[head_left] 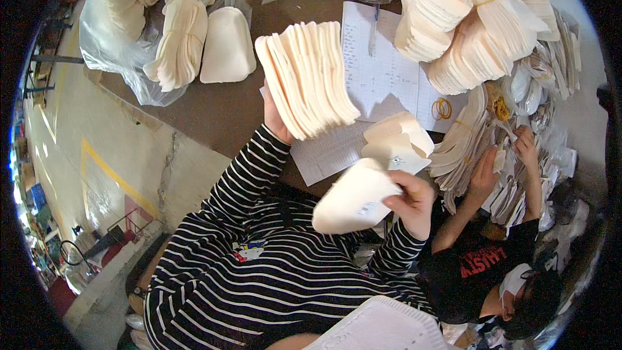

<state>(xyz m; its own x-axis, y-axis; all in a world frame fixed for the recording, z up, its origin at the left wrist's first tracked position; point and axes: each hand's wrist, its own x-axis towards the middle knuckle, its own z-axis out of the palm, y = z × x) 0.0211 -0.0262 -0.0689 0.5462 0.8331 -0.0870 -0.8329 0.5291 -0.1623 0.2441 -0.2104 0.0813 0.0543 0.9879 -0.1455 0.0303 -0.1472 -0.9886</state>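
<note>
My left hand [277,115] is wrapped round the lower left side of a thick stack of cream pads [308,81], held up over the table with its layered edges showing. My right hand [413,202] pinches a cream pad [353,199] between thumb and fingers, in front of my striped top. A small printed mark shows on that pad near the fingers. Just beyond the right hand lie loose cream pads [398,139], one also bearing a mark. An open notebook [363,84] with handwriting lies behind the stack, a pen [373,31] on it.
A single pad [228,45] and a plastic bag [107,58] of pads lie at the far left. Banded pad bundles [473,19] fill the far right. Rubber bands [442,109] lie by the notebook. A co-worker's hands [484,170] handle pieces at the right.
</note>
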